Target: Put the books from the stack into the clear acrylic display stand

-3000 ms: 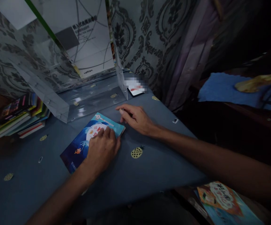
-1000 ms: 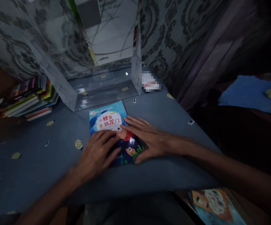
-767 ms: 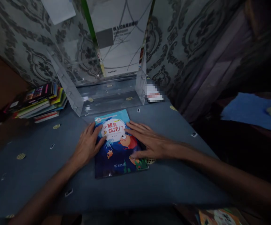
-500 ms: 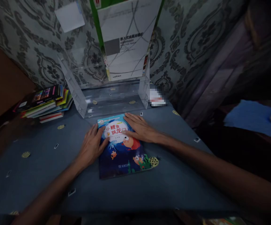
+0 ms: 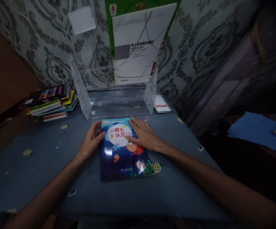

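A blue picture book (image 5: 118, 165) with orange fish and red Chinese characters on its cover lies closed on the cloth-covered table. At its upper left edge is my left hand (image 5: 91, 138), its thumb reaching the cover and its fingers bent loosely apart beside the edge. My right hand (image 5: 144, 133) rests open over the upper right side of the cover, fingers stretched toward the top and thumb across the fish. Just behind the book stands a clear plastic stand (image 5: 118, 111).
A white booklet (image 5: 140, 41) leans upright at the stand's back, before something green. Several books (image 5: 48, 100) are stacked at the left. A blurred-out white item (image 5: 161, 105) lies right of the stand. Patterned wallpaper backs the table (image 5: 183, 194); a blue cloth (image 5: 257, 132) lies at the right.
My left hand has drawn its fingers in from the cover toward the left edge. My right hand stays on the book. The view has shifted slightly, and a dark blur at the left has faded.
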`<state>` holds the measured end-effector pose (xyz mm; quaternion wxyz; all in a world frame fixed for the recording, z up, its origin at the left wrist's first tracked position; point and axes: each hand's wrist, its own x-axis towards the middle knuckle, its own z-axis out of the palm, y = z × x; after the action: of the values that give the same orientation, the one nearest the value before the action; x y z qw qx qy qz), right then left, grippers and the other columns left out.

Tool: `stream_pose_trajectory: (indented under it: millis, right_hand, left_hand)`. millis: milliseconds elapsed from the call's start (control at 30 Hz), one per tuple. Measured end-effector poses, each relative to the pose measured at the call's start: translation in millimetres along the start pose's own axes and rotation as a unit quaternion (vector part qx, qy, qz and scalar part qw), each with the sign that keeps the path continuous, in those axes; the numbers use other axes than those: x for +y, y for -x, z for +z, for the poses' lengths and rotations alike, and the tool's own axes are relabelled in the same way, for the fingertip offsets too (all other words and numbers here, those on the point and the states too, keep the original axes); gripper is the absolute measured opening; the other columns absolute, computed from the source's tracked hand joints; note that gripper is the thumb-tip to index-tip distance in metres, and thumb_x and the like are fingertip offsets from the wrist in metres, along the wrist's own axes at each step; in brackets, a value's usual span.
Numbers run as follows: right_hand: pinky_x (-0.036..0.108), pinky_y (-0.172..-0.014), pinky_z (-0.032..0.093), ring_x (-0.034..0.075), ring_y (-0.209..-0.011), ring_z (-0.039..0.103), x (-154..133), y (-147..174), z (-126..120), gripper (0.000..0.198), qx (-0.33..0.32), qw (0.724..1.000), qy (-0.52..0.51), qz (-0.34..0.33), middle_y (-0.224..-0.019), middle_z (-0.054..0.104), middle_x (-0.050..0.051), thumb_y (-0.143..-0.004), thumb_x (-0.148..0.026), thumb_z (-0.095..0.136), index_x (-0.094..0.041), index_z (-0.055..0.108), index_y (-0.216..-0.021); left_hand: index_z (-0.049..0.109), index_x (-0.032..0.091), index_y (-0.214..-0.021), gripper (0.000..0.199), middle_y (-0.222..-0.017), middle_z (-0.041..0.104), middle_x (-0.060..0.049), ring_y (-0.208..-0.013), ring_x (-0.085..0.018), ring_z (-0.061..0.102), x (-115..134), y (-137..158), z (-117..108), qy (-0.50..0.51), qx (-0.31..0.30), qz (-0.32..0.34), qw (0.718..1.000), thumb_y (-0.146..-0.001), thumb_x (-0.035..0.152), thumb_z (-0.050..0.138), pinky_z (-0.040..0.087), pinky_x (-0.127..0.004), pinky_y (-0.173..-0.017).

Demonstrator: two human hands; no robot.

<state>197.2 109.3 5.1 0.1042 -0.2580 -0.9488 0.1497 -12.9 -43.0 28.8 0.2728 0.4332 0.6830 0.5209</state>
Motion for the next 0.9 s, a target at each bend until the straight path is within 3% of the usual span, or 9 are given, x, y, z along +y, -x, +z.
stream_pose_trajectory:
  millis: [100, 200, 333, 467, 533, 600, 700, 800, 900]
  right_hand:
    - [0.058, -0.124, 0.024, 0.039, -0.151, 0.031, -3, 2, -1, 0.086, -0.001, 1.0, 0.002, 0.012, -0.164, 0.029, 0.025, -0.093, -0.067, 0.05, -0.008, 0.038, -0.154]
    - [0.06, -0.122, 0.026, 0.039, -0.151, 0.031, -3, 4, -1, 0.083, 0.003, 1.0, -0.007, 0.005, -0.164, 0.028, 0.024, -0.093, -0.063, 0.053, -0.012, 0.037, -0.156]
    - [0.06, -0.122, 0.026, 0.038, -0.153, 0.028, -1, 8, -1, 0.083, 0.002, 0.999, -0.033, 0.013, -0.166, 0.023, 0.023, -0.094, -0.061, 0.054, -0.016, 0.031, -0.16]
    - [0.061, -0.123, 0.022, 0.037, -0.155, 0.02, -1, 14, -1, 0.09, 0.015, 0.992, -0.11, 0.052, -0.168, 0.017, 0.022, -0.093, -0.066, 0.052, -0.016, 0.023, -0.162]
    - [0.06, -0.123, 0.023, 0.036, -0.154, 0.024, -2, 15, -2, 0.094, 0.054, 0.977, -0.194, 0.07, -0.167, 0.024, 0.02, -0.089, -0.067, 0.056, -0.017, 0.023, -0.162]
    - [0.059, -0.119, 0.035, 0.036, -0.146, 0.041, -6, 14, -4, 0.092, 0.097, 0.941, -0.316, 0.078, -0.159, 0.042, 0.018, -0.085, -0.065, 0.063, -0.021, 0.032, -0.158]
    - [0.054, -0.1, 0.056, 0.035, -0.116, 0.069, -15, 10, -8, 0.074, 0.1, 0.838, -0.528, 0.091, -0.128, 0.071, 0.013, -0.079, -0.063, 0.072, -0.023, 0.055, -0.138]
    - [0.047, -0.089, 0.062, 0.031, -0.094, 0.077, -25, 9, -13, 0.056, 0.057, 0.725, -0.675, 0.123, -0.1, 0.079, 0.01, -0.072, -0.058, 0.081, -0.019, 0.068, -0.11]
    - [0.044, -0.09, 0.062, 0.029, -0.091, 0.077, -29, 9, -17, 0.051, 0.034, 0.653, -0.743, 0.146, -0.093, 0.08, 0.008, -0.065, -0.052, 0.089, -0.02, 0.069, -0.1]
  left_hand:
    - [0.054, 0.017, -0.13, 0.056, -0.126, 0.068, -0.013, -0.091, -0.019, 0.071, 3, 1, 3, 0.15, 0.043, -0.134, 0.979, -0.078, 0.027, 0.072, 0.056, -0.025, -0.068]
    - [0.062, 0.012, -0.121, 0.047, -0.104, 0.075, -0.013, -0.079, -0.02, 0.074, 7, 4, 6, 0.258, -0.047, -0.23, 0.937, -0.077, 0.019, 0.075, 0.058, -0.027, -0.066]
    - [0.068, 0.012, -0.115, 0.046, -0.101, 0.078, -0.013, -0.087, -0.025, 0.076, 9, 8, 10, 0.338, -0.106, -0.224, 0.908, -0.072, 0.02, 0.084, 0.062, -0.032, -0.074]
    - [0.071, 0.013, -0.11, 0.041, -0.097, 0.079, -0.01, -0.081, -0.023, 0.076, 8, 10, 13, 0.378, -0.073, -0.198, 0.901, -0.072, 0.019, 0.087, 0.062, -0.028, -0.069]
    - [0.071, 0.014, -0.11, 0.039, -0.097, 0.079, -0.009, -0.08, -0.021, 0.076, 8, 10, 12, 0.391, -0.06, -0.189, 0.899, -0.074, 0.018, 0.085, 0.062, -0.026, -0.069]
    - [0.071, 0.014, -0.113, 0.04, -0.1, 0.079, -0.01, -0.08, -0.021, 0.076, 10, 9, 12, 0.398, -0.06, -0.176, 0.898, -0.076, 0.018, 0.084, 0.062, -0.027, -0.07]
    - [0.069, 0.014, -0.118, 0.042, -0.1, 0.079, -0.009, -0.08, -0.021, 0.077, 15, 6, 12, 0.405, -0.053, -0.158, 0.899, -0.078, 0.018, 0.081, 0.063, -0.027, -0.07]
    - [0.069, 0.015, -0.121, 0.04, -0.098, 0.08, -0.008, -0.083, -0.02, 0.077, 22, 4, 16, 0.422, -0.029, -0.152, 0.893, -0.081, 0.014, 0.077, 0.063, -0.026, -0.074]
    - [0.069, 0.015, -0.121, 0.039, -0.097, 0.08, -0.008, -0.085, -0.021, 0.077, 29, 2, 22, 0.431, -0.023, -0.145, 0.89, -0.082, 0.013, 0.075, 0.063, -0.027, -0.078]
